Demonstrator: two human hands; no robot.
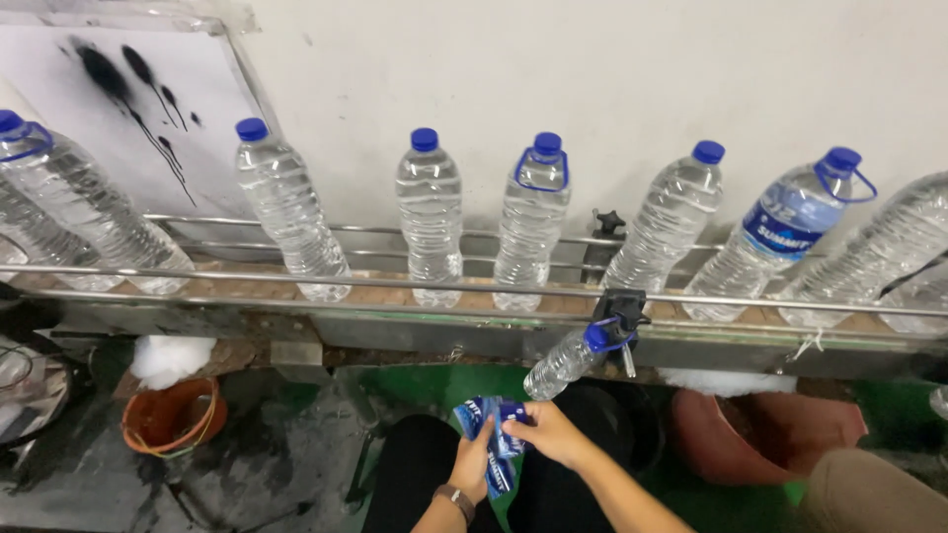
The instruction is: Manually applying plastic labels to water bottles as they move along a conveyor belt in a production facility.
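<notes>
Both hands meet low in the frame, at about 6 o'clock, over a bunch of blue labels (497, 434) — this looks like the step of separating one sleeve from the bunch. The left hand (476, 462) grips the labels from below, wrist upright; the right hand (549, 432) pinches their top edge, forearm coming in from 4 o'clock. A small bottle (571, 359) lies tilted at 12 o'clock from the hands. Next calls for a single sleeve, opened wide.
</notes>
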